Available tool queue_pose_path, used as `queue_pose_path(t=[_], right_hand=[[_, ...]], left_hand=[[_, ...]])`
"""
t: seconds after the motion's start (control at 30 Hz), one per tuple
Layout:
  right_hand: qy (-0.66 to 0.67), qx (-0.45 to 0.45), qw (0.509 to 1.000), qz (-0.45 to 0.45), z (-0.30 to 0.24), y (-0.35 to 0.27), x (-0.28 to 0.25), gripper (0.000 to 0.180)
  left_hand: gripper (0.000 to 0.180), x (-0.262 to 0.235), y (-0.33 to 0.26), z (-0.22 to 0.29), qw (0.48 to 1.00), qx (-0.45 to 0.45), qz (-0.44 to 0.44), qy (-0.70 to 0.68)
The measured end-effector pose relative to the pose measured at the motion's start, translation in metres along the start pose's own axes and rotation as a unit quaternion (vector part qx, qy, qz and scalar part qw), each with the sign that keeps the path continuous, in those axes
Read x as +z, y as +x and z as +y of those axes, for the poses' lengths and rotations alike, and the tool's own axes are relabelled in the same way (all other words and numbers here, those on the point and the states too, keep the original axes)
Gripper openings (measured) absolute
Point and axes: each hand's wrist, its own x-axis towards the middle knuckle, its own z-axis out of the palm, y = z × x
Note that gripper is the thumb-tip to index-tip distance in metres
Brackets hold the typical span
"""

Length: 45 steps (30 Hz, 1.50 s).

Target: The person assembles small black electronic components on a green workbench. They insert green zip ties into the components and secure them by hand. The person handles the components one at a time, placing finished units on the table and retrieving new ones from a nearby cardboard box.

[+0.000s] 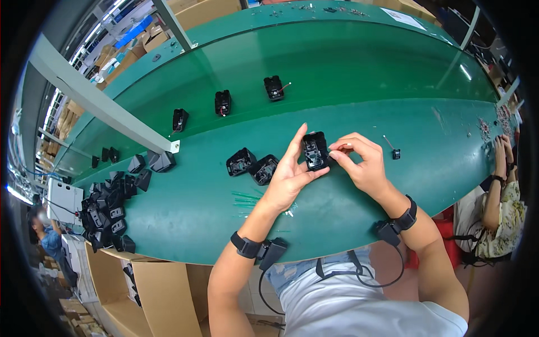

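My left hand grips a black plastic housing upright above the green table, its open inner side facing me. At the housing's right edge is my right hand, thumb and forefinger pinched together. Whatever sits between those fingertips is too small to make out. Just left of my left hand, two more open black housings lie side by side on the table. Thin green strips are scattered near my left wrist. To the right of my right hand lies a small black part with a short wire.
Black housings are heaped at the table's left end. Three wired housings, one in the middle, rest on the green strip beyond. A pale metal post stands left. A cardboard box is below; another person's hands are at right.
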Motion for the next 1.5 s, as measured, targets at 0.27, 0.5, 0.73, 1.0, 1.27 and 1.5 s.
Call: queue_pose_path(t=[0.27, 0.5, 0.73, 1.0, 1.27, 1.5], right_hand=[[-0.109, -0.137, 0.984, -0.016, -0.005, -0.002, 0.005, 0.017], [-0.117, -0.147, 0.982, -0.02, -0.003, -0.006, 0.007, 0.018], [-0.062, -0.103, 0.992, -0.025, 0.001, -0.004, 0.004, 0.015], [-0.101, -0.102, 0.986, -0.09, -0.01, -0.001, -0.006, 0.024], [-0.092, -0.091, 0.99, -0.062, -0.003, -0.006, -0.007, 0.017], [-0.087, -0.085, 0.992, -0.047, -0.005, -0.008, -0.005, 0.016]], left_hand=[[0.094, 0.003, -0.002, -0.013, 0.999, 0.009, -0.024, 0.041], [0.093, 0.008, -0.001, -0.014, 0.998, 0.017, -0.024, 0.058], [0.088, 0.006, 0.0, -0.01, 0.999, -0.004, -0.006, 0.035], [0.086, 0.0, 0.002, 0.001, 0.997, 0.029, 0.017, 0.072], [0.08, 0.002, 0.002, -0.001, 0.997, 0.01, -0.019, 0.077], [0.081, 0.003, 0.003, 0.002, 0.996, 0.001, -0.031, 0.081]])
